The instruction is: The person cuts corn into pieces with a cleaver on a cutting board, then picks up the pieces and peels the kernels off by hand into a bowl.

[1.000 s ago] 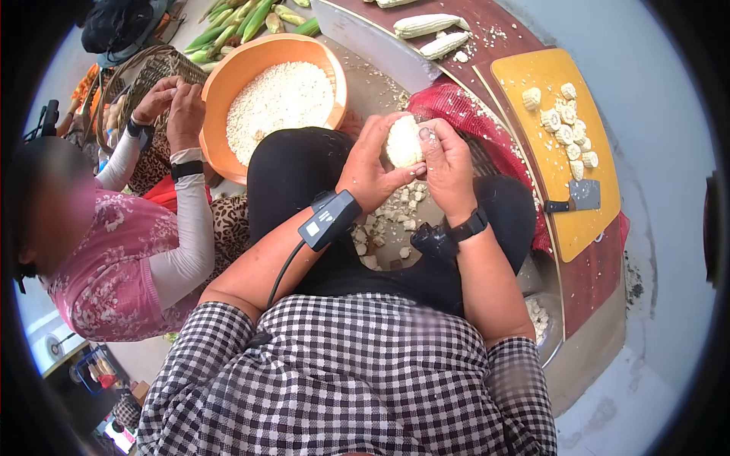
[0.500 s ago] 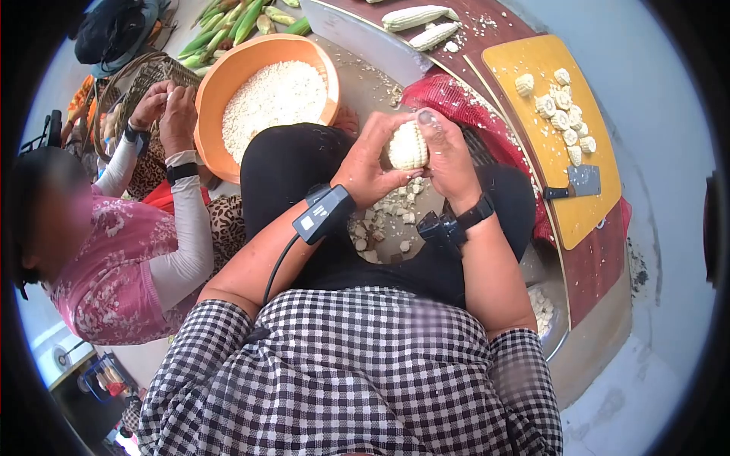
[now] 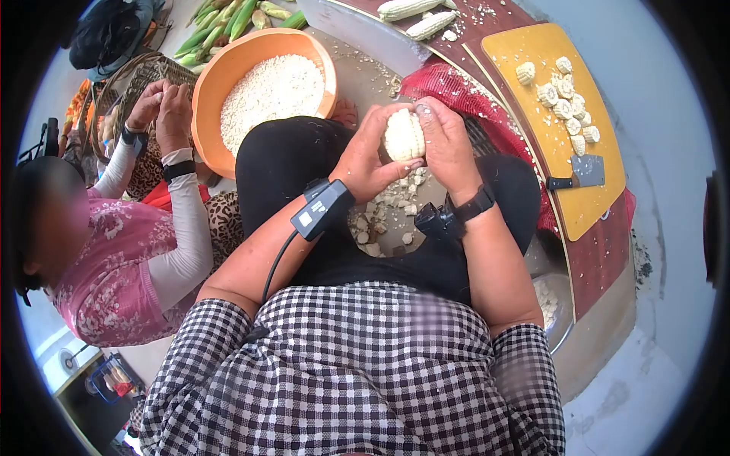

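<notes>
A short piece of pale corn cob (image 3: 404, 137) is held between my two hands above my lap. My left hand (image 3: 366, 158) wraps round its left side, with the fingers behind it and the thumb along its lower edge. On the right side, my right hand (image 3: 450, 144) presses against the cob with its thumb near the top. Rows of kernels show on the cob's face. Below my hands, loose kernels and cob bits (image 3: 391, 209) lie between my legs.
An orange basin (image 3: 199, 114) of kernels stands at the upper left, beside a co-worker (image 3: 114, 251). On the right, a yellow cutting board (image 3: 525, 45) bears cob pieces (image 3: 563, 109) and a cleaver (image 3: 588, 170). Whole cobs (image 3: 431, 25) and husked corn (image 3: 220, 34) lie farther back.
The cob has turned a little in my hands, and my right thumb has shifted slightly. The whole view has moved slightly, with the cutting board a bit lower.
</notes>
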Motion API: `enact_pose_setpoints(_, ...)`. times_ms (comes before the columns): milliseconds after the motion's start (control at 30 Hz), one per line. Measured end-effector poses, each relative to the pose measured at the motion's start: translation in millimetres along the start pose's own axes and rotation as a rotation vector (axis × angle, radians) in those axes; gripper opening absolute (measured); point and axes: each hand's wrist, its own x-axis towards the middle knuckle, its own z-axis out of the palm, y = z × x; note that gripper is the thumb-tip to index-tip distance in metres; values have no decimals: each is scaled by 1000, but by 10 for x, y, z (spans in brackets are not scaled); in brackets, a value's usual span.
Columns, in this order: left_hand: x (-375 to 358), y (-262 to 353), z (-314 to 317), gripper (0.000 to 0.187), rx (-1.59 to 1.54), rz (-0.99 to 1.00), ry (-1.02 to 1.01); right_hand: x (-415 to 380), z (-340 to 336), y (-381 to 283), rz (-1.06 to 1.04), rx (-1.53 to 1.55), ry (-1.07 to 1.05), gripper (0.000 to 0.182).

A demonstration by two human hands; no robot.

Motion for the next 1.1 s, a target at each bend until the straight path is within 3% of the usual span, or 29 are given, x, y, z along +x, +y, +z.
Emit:
enact_pose_setpoints(167, 1, -50, 19, 71, -49, 6, 17, -12, 50, 19, 102, 311, 29, 21)
enact_pose_setpoints(267, 5, -60, 10, 70, -80, -9, 6, -36, -30, -177, 259, 498, -78, 22)
enact_pose_setpoints(367, 13, -64, 0, 69, -30, 21, -12, -21, 31, -109, 71, 236, -114, 25)
enact_pose_setpoints(567, -2, -47, 7, 69, -27, -15, 1, -15, 25, -18, -100, 48, -48, 25)
enact_pose_setpoints(767, -7, -53, 25, 70, 49, 10, 2, 3, 21, -38, -118, -136, -5, 22)
enact_pose_setpoints(867, -13, -60, 39, 69, 1, -4, 20, 4, 27, -46, -89, -89, 6, 25)
enact_pose_setpoints(967, -2, -22, 40, 69, -128, -73, 16, 38, 44, 74, 39, 284, 29, 29)
enact_pose_setpoints(1067, -3, -41, 76, 68, -352, -189, 25, -9, -62, -193, 288, 535, -110, 31)
enact_pose_setpoints(1100, 5, -41, 63, 68, -312, -181, 25, -8, -53, -164, 247, 476, -124, 31)
